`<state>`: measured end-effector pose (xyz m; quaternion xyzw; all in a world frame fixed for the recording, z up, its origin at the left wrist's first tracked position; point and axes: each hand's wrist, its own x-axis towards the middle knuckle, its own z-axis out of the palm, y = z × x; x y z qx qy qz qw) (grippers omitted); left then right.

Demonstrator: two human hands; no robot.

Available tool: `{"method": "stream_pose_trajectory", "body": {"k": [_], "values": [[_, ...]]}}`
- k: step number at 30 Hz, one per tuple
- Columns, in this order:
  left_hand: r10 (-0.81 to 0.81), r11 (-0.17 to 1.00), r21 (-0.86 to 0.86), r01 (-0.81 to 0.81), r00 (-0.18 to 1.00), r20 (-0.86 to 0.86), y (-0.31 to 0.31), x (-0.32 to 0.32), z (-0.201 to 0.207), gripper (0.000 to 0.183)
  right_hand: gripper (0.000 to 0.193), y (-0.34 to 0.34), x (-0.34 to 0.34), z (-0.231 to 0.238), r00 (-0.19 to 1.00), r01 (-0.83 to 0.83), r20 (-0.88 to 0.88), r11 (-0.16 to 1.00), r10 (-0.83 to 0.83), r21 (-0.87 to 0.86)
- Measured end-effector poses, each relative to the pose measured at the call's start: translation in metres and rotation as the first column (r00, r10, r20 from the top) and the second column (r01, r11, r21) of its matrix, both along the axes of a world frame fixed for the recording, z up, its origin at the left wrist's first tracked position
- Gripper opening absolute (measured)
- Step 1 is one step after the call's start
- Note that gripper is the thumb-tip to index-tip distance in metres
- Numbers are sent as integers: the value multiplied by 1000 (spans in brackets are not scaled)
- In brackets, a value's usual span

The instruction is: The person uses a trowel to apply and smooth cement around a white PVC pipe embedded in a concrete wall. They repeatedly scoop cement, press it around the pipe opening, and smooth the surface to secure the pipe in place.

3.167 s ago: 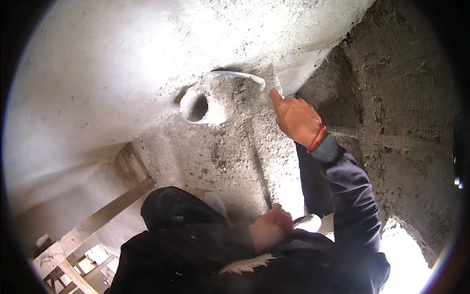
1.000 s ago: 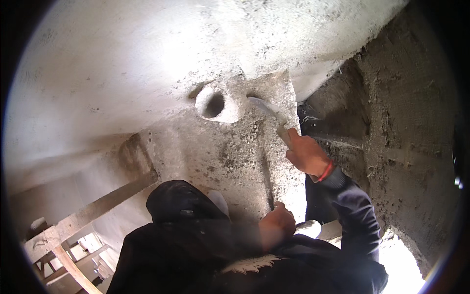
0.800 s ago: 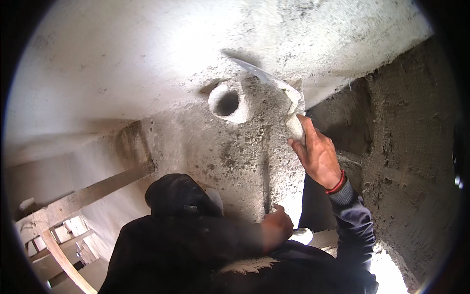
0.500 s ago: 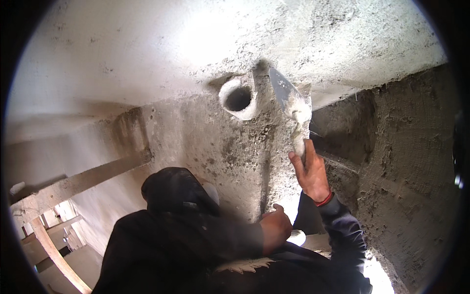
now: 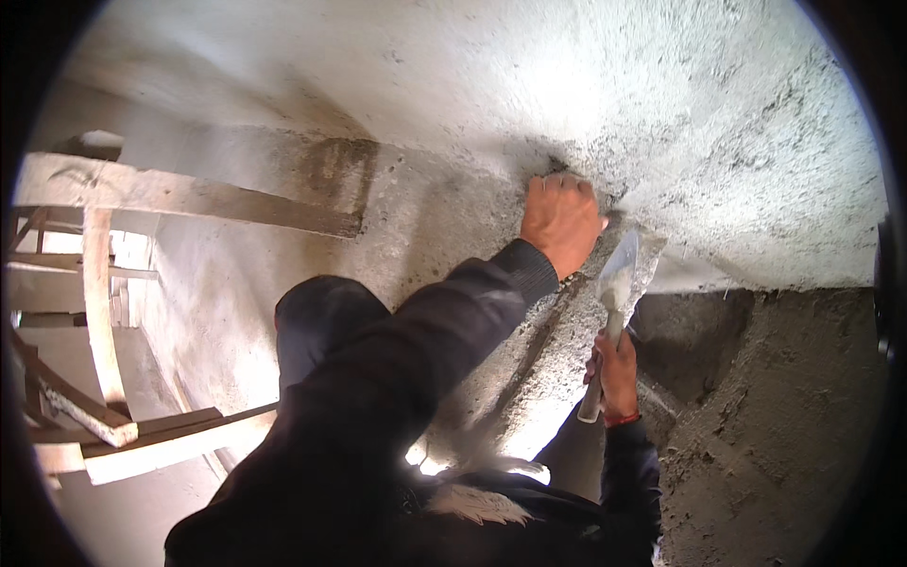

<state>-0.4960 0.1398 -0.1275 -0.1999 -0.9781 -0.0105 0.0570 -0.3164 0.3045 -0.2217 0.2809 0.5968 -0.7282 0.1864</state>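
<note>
My left hand (image 5: 562, 222) reaches up to the seam where the wall meets the pale sloping surface above. Its fingers are curled, with the knuckles toward me, over the spot of the round pipe opening. The hand covers that opening, and what lies under the fingers is hidden. Lower and to the right, my right hand (image 5: 616, 373) grips a pointed trowel (image 5: 619, 269) by its handle. The blade points upward beside the corner of the wall, and pale mortar clings to its lower part. A red band circles my right wrist.
A rough plastered wall (image 5: 756, 397) stands at the right behind a dark recess. On the left, a wooden beam (image 5: 217, 198) runs to the wall, with timber framing (image 5: 99, 312) below it. My dark-clad knee (image 5: 326, 321) is near the wall. Bright light falls low down.
My left hand has risen from near my lap to the pipe opening, which it now covers. My right hand has lowered the trowel slightly. The view has shifted, showing more timber at left.
</note>
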Motion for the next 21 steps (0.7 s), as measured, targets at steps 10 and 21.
{"method": "stream_pose_trajectory", "body": {"k": [10,21], "values": [[27,999,-30,-35,973,-228,15,2,-94,45,19,9,80,-34,966,248,-77,968,-245,29],[-66,998,-5,67,967,-247,1,-17,-100,30,23,-22,148,-44,984,135,-107,989,-142,-62]]}}
